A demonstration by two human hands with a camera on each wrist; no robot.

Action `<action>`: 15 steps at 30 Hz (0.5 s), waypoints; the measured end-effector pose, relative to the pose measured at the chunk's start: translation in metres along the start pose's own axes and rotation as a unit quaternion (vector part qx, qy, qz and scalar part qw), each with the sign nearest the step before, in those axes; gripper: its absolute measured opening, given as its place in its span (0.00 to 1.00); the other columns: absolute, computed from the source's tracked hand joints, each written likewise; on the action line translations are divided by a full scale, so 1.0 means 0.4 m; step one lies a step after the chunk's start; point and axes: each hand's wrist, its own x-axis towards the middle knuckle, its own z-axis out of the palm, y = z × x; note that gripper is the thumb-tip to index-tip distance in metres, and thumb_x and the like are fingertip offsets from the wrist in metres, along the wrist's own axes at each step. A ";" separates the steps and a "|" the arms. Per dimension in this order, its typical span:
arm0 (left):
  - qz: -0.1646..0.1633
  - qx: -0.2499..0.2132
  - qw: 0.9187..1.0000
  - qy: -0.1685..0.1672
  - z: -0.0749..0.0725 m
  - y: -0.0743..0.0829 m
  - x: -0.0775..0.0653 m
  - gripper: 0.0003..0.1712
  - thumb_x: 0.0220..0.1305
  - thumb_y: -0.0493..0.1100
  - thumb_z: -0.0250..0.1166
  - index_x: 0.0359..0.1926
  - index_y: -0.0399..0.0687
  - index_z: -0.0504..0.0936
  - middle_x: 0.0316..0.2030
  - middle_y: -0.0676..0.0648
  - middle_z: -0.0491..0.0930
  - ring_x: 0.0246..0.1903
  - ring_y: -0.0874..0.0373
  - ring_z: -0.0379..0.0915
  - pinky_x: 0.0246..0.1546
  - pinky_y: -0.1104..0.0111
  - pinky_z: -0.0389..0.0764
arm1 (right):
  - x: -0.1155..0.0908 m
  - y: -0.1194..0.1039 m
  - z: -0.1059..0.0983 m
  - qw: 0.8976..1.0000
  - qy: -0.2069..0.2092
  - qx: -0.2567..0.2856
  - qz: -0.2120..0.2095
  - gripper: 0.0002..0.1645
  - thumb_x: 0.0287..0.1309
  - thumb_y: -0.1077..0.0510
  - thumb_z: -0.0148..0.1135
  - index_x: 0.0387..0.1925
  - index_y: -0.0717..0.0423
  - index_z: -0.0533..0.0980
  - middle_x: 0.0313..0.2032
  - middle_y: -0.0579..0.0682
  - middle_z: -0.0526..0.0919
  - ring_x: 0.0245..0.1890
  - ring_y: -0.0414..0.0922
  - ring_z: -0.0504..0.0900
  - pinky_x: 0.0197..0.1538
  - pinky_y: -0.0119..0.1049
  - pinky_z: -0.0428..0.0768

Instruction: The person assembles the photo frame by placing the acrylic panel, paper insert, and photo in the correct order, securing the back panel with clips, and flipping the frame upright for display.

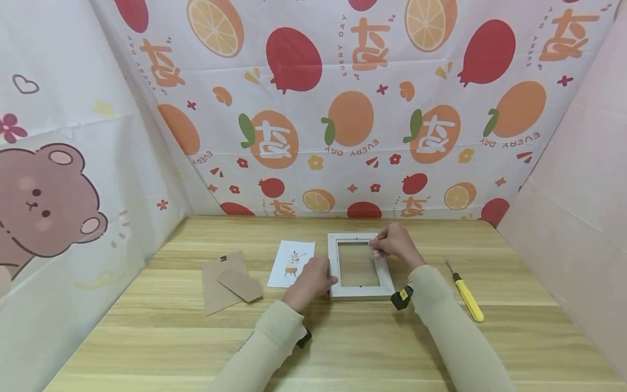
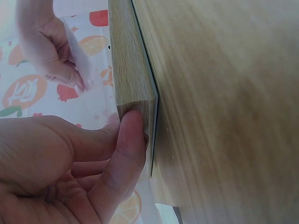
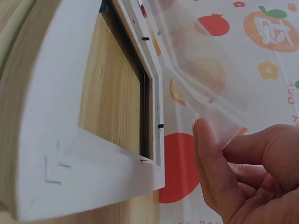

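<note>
A picture frame (image 1: pixel 361 292) lies back side up on the table, white around its opening with small dark tabs along the inner edge. My left hand (image 1: pixel 313 276) pinches the frame's left side, thumb and fingers at a wood-grained corner in the left wrist view. Over the frame's upper right, my right hand (image 1: pixel 394 242) pinches a clear plastic sheet (image 3: pixel 212 79) by its edge. The sheet stands tilted above the frame in the right wrist view. Left of the frame, partly behind my left hand, lies a white card (image 1: pixel 281 269) with a potted-plant picture.
A brown backing board (image 1: pixel 214 291) lies farther left, with a smaller folded-looking brown piece (image 1: pixel 243 287) on top of it. To the right of my right arm is a screwdriver (image 1: pixel 468 300) with a yellow handle. Printed cloth (image 1: pixel 343 179) hangs behind the table.
</note>
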 end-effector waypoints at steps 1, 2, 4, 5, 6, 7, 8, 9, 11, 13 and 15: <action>0.000 0.001 1.000 0.000 0.000 0.000 -0.001 0.14 0.66 0.37 0.70 0.24 0.35 0.80 0.13 0.45 0.81 0.12 0.59 0.75 0.19 0.73 0.71 | 0.000 -0.001 0.001 1.000 0.001 0.000 0.001 0.09 0.65 0.61 0.69 0.40 0.66 0.84 0.30 0.55 0.86 0.23 0.40 0.83 0.38 0.35 0.87; 0.000 0.002 1.000 0.000 0.000 0.000 -0.001 0.15 0.66 0.37 0.70 0.24 0.35 0.80 0.13 0.45 0.81 0.12 0.59 0.75 0.20 0.73 0.71 | 0.000 -0.002 0.002 1.000 0.002 -0.001 0.001 0.09 0.65 0.61 0.69 0.40 0.66 0.84 0.30 0.55 0.86 0.23 0.41 0.83 0.38 0.35 0.87; -0.002 0.002 1.000 0.000 0.000 0.000 -0.003 0.15 0.66 0.37 0.70 0.24 0.35 0.80 0.13 0.45 0.81 0.12 0.59 0.75 0.20 0.73 0.71 | 0.001 -0.003 0.004 1.000 0.002 -0.003 -0.001 0.09 0.65 0.61 0.69 0.40 0.66 0.84 0.30 0.55 0.86 0.23 0.41 0.83 0.38 0.36 0.88; -0.003 0.002 1.000 -0.001 0.000 0.000 -0.003 0.15 0.66 0.37 0.70 0.24 0.35 0.80 0.13 0.45 0.81 0.12 0.59 0.75 0.20 0.73 0.71 | 0.002 -0.004 0.005 1.000 0.003 -0.006 -0.001 0.10 0.65 0.60 0.69 0.40 0.66 0.84 0.29 0.54 0.85 0.22 0.41 0.83 0.38 0.36 0.88; -0.003 0.002 1.000 -0.002 0.000 0.000 -0.003 0.15 0.67 0.37 0.70 0.24 0.35 0.80 0.13 0.45 0.81 0.12 0.59 0.75 0.20 0.73 0.71 | 0.003 -0.004 0.006 1.000 0.003 -0.008 -0.002 0.10 0.65 0.61 0.69 0.40 0.66 0.84 0.29 0.54 0.85 0.22 0.41 0.83 0.38 0.36 0.88; -0.004 0.001 1.000 -0.003 0.000 0.000 -0.004 0.14 0.67 0.37 0.70 0.24 0.35 0.80 0.13 0.45 0.81 0.12 0.59 0.75 0.20 0.73 0.71 | 0.004 -0.004 0.007 1.000 0.003 -0.010 -0.001 0.10 0.65 0.60 0.69 0.40 0.66 0.84 0.29 0.54 0.85 0.22 0.40 0.83 0.39 0.37 0.88; -0.004 0.001 1.000 -0.003 0.000 0.000 -0.004 0.14 0.67 0.37 0.70 0.24 0.35 0.80 0.13 0.45 0.81 0.12 0.59 0.75 0.19 0.73 0.71 | 0.005 -0.004 0.008 1.000 0.002 -0.012 0.000 0.10 0.65 0.60 0.69 0.40 0.66 0.84 0.29 0.54 0.85 0.22 0.40 0.83 0.39 0.37 0.88; -0.003 -0.001 1.000 -0.003 0.000 0.000 -0.004 0.14 0.67 0.36 0.70 0.25 0.35 0.80 0.13 0.45 0.80 0.12 0.59 0.75 0.19 0.73 0.71 | 0.007 -0.004 0.008 1.000 0.002 -0.014 0.001 0.10 0.65 0.60 0.69 0.40 0.66 0.84 0.29 0.54 0.85 0.22 0.40 0.83 0.40 0.37 0.88; -0.001 -0.002 1.000 -0.002 0.000 0.000 -0.003 0.14 0.67 0.37 0.70 0.25 0.35 0.80 0.13 0.45 0.80 0.12 0.59 0.75 0.19 0.73 0.72 | 0.010 -0.006 0.009 1.000 0.003 -0.016 0.005 0.10 0.65 0.60 0.70 0.40 0.65 0.84 0.29 0.54 0.85 0.22 0.40 0.83 0.40 0.38 0.88; 0.001 -0.001 1.000 -0.001 0.001 0.000 -0.003 0.14 0.66 0.37 0.70 0.24 0.35 0.81 0.13 0.44 0.81 0.11 0.60 0.75 0.19 0.73 0.72 | 0.013 -0.007 0.008 1.000 0.003 -0.017 0.009 0.10 0.65 0.60 0.70 0.40 0.65 0.84 0.29 0.54 0.86 0.22 0.41 0.83 0.40 0.37 0.88; 0.004 0.000 1.000 0.000 0.001 -0.001 -0.002 0.15 0.66 0.37 0.70 0.23 0.35 0.81 0.12 0.44 0.81 0.11 0.60 0.75 0.19 0.73 0.71 | 0.016 -0.009 0.008 1.000 0.005 -0.020 0.012 0.10 0.64 0.60 0.70 0.40 0.65 0.84 0.29 0.54 0.86 0.22 0.41 0.83 0.38 0.36 0.87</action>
